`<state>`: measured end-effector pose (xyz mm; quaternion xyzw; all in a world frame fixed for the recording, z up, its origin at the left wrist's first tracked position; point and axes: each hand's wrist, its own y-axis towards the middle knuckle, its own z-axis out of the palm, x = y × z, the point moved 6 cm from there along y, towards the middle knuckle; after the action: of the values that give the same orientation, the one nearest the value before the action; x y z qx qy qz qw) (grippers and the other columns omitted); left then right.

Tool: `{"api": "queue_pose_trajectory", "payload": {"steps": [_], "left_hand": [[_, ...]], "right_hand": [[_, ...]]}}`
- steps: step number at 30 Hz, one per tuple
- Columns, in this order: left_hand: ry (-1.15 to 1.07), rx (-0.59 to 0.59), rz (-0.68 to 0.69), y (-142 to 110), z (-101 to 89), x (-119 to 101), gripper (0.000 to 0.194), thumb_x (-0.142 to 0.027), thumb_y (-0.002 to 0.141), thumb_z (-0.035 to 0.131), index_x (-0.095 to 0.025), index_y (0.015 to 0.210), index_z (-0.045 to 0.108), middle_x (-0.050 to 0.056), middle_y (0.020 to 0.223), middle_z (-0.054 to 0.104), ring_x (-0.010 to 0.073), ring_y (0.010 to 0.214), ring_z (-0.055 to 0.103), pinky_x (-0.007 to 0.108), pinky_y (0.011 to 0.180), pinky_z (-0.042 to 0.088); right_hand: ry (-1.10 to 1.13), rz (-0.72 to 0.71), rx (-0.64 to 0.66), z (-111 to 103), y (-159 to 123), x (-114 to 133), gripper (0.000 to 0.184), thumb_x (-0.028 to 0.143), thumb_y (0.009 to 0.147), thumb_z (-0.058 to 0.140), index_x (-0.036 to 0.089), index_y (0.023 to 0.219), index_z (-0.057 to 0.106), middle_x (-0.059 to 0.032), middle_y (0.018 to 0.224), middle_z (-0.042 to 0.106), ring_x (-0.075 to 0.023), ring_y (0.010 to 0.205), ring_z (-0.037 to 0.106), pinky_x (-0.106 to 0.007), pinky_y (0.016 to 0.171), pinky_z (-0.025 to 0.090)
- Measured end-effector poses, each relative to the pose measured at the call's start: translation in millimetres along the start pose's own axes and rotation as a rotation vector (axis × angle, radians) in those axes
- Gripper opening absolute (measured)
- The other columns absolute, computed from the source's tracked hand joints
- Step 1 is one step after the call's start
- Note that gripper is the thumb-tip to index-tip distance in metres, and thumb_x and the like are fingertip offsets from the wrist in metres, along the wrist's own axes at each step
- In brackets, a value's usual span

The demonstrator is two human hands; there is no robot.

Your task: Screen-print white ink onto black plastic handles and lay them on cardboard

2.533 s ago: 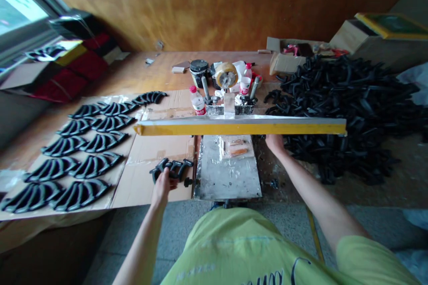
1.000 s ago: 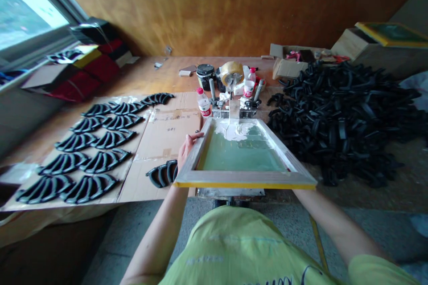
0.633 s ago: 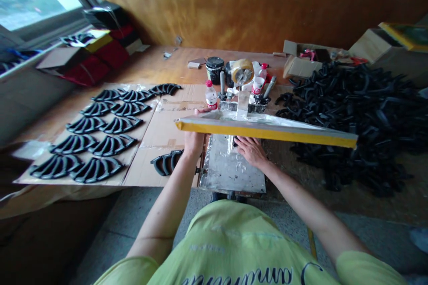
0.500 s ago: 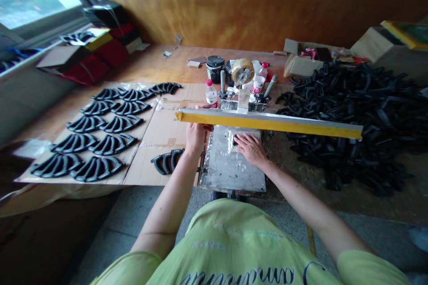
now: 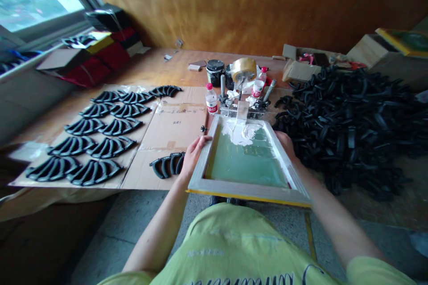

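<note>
A screen printing frame [image 5: 200, 183] with a green mesh [image 5: 245, 167] lies low before me, covering the metal plate seen earlier. White ink [image 5: 241, 134] is smeared along the mesh's far end, where a pale flat blade [image 5: 242, 111] stands. My left hand [image 5: 194, 152] grips the frame's left side, with fingertips at its edge. At the right side, my right hand [image 5: 286, 146] is closed about the frame, its fingers partly hidden. Left of the frame, curved black parts [image 5: 167, 164] lie together on cardboard [image 5: 143, 167].
Rows of curved black parts [image 5: 95, 171] cover the cardboard at left. A big heap of black parts [image 5: 351, 129] fills the right side. Behind the frame stand a red-capped bottle [image 5: 211, 99], a black tub [image 5: 215, 72], a paper cup [image 5: 257, 88] and a tape roll [image 5: 244, 70].
The frame has swung down from its raised tilt to lie over the metal plate. My right hand has left the small dark piece on the plate and moved to the frame's right side.
</note>
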<state>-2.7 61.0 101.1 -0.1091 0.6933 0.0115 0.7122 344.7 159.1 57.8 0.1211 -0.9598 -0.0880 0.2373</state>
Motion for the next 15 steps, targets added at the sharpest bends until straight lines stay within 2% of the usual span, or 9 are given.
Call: {"api": "queue_pose_trajectory", "payload": {"steps": [2,5,7,9,12,15], "left_hand": [[0.032,0.036,-0.081,-3,-2.7,23,0.047,-0.058,0.080,0.062,-0.018,0.103,0.072,0.001,0.082,0.067,0.0131,0.064,0.056,0.022,0.056,0.043],[0.081,0.070,-0.158,-2,-3.3,62,0.062,-0.056,0.079,0.063,-0.019,0.129,0.061,0.001,0.076,0.066,0.0137,0.060,0.056,0.023,0.055,0.043],[0.155,0.044,-0.154,1,-4.2,82,0.073,-0.053,0.080,0.063,-0.020,0.143,0.048,0.001,0.075,0.067,0.0155,0.062,0.058,0.025,0.058,0.046],[0.223,0.003,-0.131,3,-5.3,95,0.074,-0.050,0.081,0.062,-0.020,0.146,0.044,0.003,0.080,0.069,0.0178,0.070,0.062,0.027,0.065,0.048],[0.244,-0.008,-0.135,5,-5.0,105,0.069,-0.049,0.083,0.061,-0.020,0.144,0.047,0.006,0.090,0.071,0.0203,0.081,0.065,0.030,0.072,0.050],[0.236,-0.013,-0.163,5,-5.6,108,0.065,-0.051,0.081,0.062,-0.021,0.139,0.053,0.006,0.091,0.072,0.0212,0.081,0.065,0.030,0.072,0.050]], "right_hand": [[-0.001,0.002,-0.101,-15,18,11,0.031,0.024,0.094,0.047,0.016,0.120,0.064,-0.0140,0.123,0.063,-0.0282,0.111,0.059,-0.046,0.096,0.049],[-0.008,-0.166,-0.177,-17,46,64,0.052,0.024,0.088,0.059,0.016,0.138,0.050,-0.0149,0.143,0.047,-0.0306,0.132,0.043,-0.048,0.109,0.038],[-0.045,-0.270,-0.111,-4,62,99,0.059,0.022,0.085,0.064,0.015,0.141,0.046,-0.0158,0.142,0.047,-0.0312,0.132,0.041,-0.047,0.108,0.037],[-0.103,-0.300,0.005,15,72,118,0.049,0.019,0.084,0.064,0.015,0.132,0.053,-0.0150,0.128,0.057,-0.0295,0.121,0.049,-0.043,0.101,0.041],[-0.194,-0.280,0.185,37,75,118,0.021,0.019,0.085,0.061,0.015,0.106,0.065,-0.0115,0.104,0.067,-0.0250,0.100,0.059,-0.034,0.086,0.045],[-0.263,-0.230,0.208,42,72,105,0.014,0.021,0.088,0.055,0.014,0.096,0.065,-0.0127,0.098,0.069,-0.0251,0.095,0.060,-0.033,0.082,0.043]]}}
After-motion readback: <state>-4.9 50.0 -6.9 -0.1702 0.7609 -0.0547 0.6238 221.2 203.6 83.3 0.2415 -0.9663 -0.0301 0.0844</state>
